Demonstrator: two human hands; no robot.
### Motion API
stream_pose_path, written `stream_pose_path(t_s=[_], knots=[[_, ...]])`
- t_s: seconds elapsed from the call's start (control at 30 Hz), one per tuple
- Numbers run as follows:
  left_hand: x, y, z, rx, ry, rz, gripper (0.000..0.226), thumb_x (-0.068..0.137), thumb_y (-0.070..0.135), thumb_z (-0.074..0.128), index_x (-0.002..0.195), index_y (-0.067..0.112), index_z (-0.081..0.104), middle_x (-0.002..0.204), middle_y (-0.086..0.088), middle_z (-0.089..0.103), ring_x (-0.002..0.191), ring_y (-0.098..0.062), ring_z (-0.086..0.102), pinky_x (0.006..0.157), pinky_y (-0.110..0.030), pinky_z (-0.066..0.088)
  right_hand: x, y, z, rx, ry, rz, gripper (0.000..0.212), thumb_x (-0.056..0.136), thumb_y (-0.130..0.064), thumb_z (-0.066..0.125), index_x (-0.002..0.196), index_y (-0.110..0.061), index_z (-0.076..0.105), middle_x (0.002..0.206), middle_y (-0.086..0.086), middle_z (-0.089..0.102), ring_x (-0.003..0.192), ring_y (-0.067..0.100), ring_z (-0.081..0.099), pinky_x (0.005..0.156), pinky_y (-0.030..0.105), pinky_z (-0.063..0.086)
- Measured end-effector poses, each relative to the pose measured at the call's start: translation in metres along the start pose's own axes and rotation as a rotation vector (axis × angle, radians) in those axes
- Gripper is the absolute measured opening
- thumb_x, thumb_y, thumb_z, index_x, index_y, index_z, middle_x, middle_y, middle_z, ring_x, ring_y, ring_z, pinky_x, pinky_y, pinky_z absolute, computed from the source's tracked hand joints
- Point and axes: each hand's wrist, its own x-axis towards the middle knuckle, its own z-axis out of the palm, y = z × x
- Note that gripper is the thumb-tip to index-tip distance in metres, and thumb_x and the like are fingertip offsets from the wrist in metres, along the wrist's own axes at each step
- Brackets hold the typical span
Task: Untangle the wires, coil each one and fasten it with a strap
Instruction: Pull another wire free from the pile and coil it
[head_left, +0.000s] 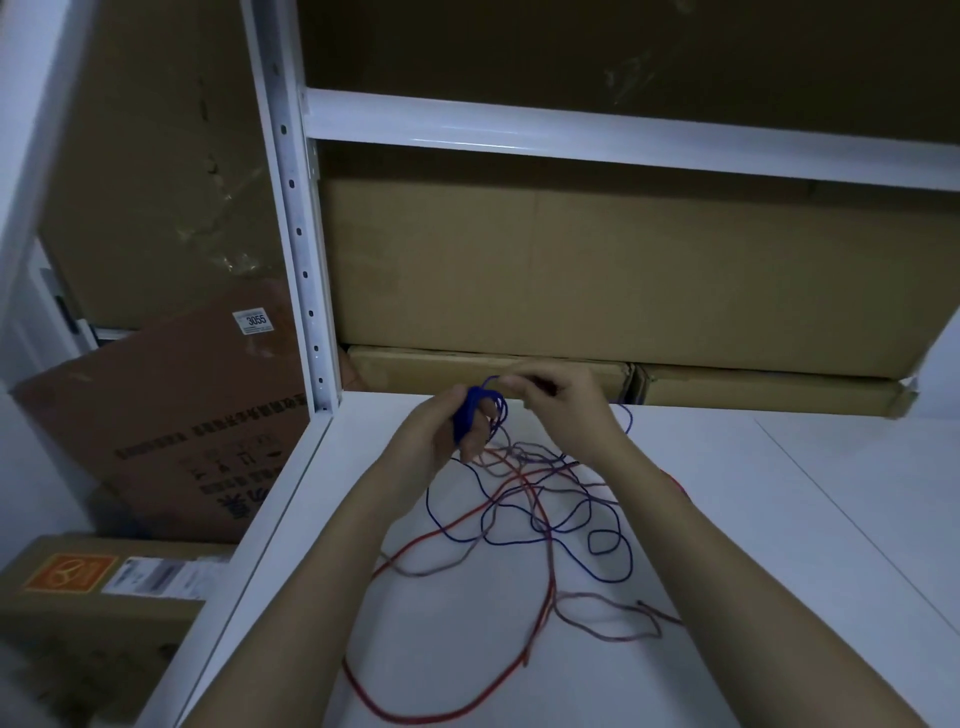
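Observation:
A loose tangle of thin wires lies on the white shelf surface (779, 519): a blue wire (602, 571), a red wire (415, 551) and a dull pinkish-grey wire (608, 603) cross over each other. My left hand (441, 431) is raised above the tangle and grips a small coil of blue wire (467, 415) wound around its fingers. Just to the right, my right hand (561, 400) pinches a strand of the same blue wire, which runs down into the tangle. No strap can be made out.
Flat cardboard boxes (571, 270) are stacked at the back of the shelf under a white crossbeam (571, 130). A white perforated upright (301, 249) stands at the left. More cardboard boxes (171, 431) lean and lie on the floor to the left.

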Motion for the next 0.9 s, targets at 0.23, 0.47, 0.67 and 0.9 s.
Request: stream_pose_path(t_s=[0.23, 0.47, 0.67, 0.9], knots=[[-0.003, 0.006, -0.004, -0.375, 0.167, 0.145, 0.027, 0.097, 0.017, 0.034, 0.102, 0.004, 0.057, 0.074, 0.001, 0.064, 0.070, -0.011, 0.062, 0.076, -0.024, 0.050, -0.034, 0.018, 0.033, -0.112, -0.319, 0.160, 0.022, 0.102, -0.027, 0.042, 0.106, -0.025, 0.064, 0.063, -0.009, 0.057, 0.056, 0.002, 0.051, 0.055, 0.015, 0.039], [0.002, -0.013, -0.007, 0.701, 0.209, 0.172, 0.014, 0.102, 0.008, 0.034, 0.104, 0.013, 0.047, 0.104, -0.010, 0.062, 0.096, -0.017, 0.060, 0.088, -0.031, 0.047, -0.046, 0.014, 0.033, -0.425, -0.386, -0.091, 0.020, 0.097, -0.030, 0.050, 0.087, -0.014, 0.058, 0.065, -0.005, 0.054, 0.061, 0.015, 0.047, 0.052, 0.022, 0.031], [-0.002, -0.028, -0.019, 1.247, -0.005, -0.003, 0.033, 0.097, 0.042, 0.045, 0.079, 0.016, 0.038, 0.062, 0.001, 0.041, 0.055, -0.015, 0.040, 0.051, -0.028, 0.027, -0.039, 0.024, 0.007, -0.113, -0.199, 0.166, 0.027, 0.096, -0.010, 0.047, 0.091, -0.022, 0.071, 0.081, -0.016, 0.063, 0.079, 0.003, 0.054, 0.071, 0.015, 0.038], [-0.001, -0.028, -0.029, 1.168, 0.086, 0.105, 0.043, 0.096, 0.041, 0.052, 0.070, 0.008, 0.046, 0.056, 0.001, 0.040, 0.051, -0.011, 0.039, 0.051, -0.027, 0.027, -0.038, 0.037, -0.020, 0.000, 0.011, 0.267, 0.027, 0.094, -0.002, 0.053, 0.091, -0.023, 0.071, 0.089, -0.010, 0.069, 0.089, 0.001, 0.061, 0.076, 0.002, 0.040]])
